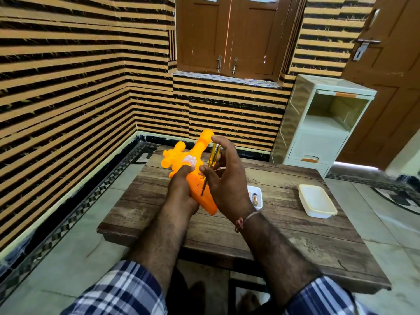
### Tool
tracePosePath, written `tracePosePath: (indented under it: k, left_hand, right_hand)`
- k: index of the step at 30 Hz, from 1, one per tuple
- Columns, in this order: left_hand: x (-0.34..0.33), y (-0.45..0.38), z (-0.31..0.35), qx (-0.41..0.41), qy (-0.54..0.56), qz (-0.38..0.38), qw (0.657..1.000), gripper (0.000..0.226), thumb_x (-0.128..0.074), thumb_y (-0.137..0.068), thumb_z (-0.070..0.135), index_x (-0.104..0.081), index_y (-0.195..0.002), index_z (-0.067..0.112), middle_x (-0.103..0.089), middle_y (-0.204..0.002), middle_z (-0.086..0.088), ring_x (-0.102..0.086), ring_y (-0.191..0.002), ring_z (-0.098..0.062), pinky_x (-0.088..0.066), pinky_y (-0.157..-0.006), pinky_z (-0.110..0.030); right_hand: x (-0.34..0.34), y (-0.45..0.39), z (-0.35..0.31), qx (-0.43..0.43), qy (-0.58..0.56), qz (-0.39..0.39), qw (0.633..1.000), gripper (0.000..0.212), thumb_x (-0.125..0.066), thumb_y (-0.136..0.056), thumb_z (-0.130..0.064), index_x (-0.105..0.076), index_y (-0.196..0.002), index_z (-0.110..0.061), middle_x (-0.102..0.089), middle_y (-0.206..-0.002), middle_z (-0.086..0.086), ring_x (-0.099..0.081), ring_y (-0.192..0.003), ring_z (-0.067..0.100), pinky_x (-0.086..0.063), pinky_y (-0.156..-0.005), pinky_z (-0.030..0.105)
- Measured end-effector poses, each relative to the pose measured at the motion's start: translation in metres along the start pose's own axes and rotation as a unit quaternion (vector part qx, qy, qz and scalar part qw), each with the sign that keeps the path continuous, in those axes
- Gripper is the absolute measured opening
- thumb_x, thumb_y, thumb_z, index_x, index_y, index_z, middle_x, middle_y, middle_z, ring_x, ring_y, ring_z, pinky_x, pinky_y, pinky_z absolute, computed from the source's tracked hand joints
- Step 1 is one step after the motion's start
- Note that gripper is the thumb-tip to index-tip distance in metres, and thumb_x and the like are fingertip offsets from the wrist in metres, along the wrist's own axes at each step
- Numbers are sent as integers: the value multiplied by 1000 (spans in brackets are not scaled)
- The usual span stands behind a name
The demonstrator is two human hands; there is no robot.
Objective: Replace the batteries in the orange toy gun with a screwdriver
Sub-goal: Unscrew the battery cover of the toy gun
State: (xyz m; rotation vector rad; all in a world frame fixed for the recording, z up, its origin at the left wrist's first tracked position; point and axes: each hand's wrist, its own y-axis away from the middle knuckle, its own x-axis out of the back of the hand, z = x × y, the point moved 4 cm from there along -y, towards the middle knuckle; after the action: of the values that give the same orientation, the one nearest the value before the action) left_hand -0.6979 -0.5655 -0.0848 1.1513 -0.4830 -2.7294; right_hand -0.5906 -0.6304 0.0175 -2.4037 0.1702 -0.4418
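— Orange plastic on the left first: where is the toy gun (190, 165) and which way does it run?

— Held above the wooden surface (261, 226), well off it. Its long axis tilts from lower right, near the person, up and away to the upper left; the rounded barrel end points away toward the striped wall, the handle end toward the person.

— What has it?

— The left hand (181, 185), fingers curled round the body near the handle, a clenched grip on the toy gun.

— And just to the right?

— The right hand (223, 176) pinches a yellow-handled screwdriver (212, 160), thumb and fingers curled round the handle. The shaft slants down and its tip meets the handle part of the gun.

— Farther right?

— A small white tray (259, 196) on the surface, partly hidden behind the right hand, with small items I can't make out. Then a white lidded container (317, 201), well apart from the hands.
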Motion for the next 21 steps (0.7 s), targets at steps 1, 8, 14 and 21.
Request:
tracePosePath:
  k: [1, 8, 14, 21]
  left_hand:
    - [0, 1, 0, -1, -4, 5, 1000, 55, -64, -80, 31, -60, -130, 10, -68, -118, -25, -66, -108, -44, -48, -97, -61]
    - [0, 2, 1, -4, -4, 4, 1000, 64, -71, -69, 30, -61, -129, 10, -67, -120, -25, -64, -111, -45, -43, -99, -67]
    - [4, -3, -1, -3, -8, 8, 1000, 63, -69, -69, 31, -61, -128, 10, -69, -118, -24, -65, -110, -44, -44, -96, -66]
    - [3, -2, 0, -8, 0, 18, 1000, 53, -66, -78, 30, -62, -126, 8, -69, -117, -25, -65, -109, -45, -43, -98, -67]
  right_hand:
    - [1, 0, 0, -3, -3, 1, 1000, 67, -70, -82, 0, -44, -135, -30, -48, -99, -10, -51, -80, 6, -50, -65, 18]
    - [0, 2, -1, -20, -48, -21, 998, 64, -65, -85, -2, -41, -139, -26, -56, -112, -1, -60, -91, 15, -57, -63, 31]
    - [3, 0, 0, -15, -11, -1, 1000, 63, -66, -83, 4, -47, -136, -24, -49, -103, -8, -53, -82, 7, -51, -65, 17]
    - [2, 0, -4, -9, -38, -10, 999, 58, -70, -83, -4, -47, -132, -27, -51, -113, -19, -56, -90, 10, -57, -64, 39]
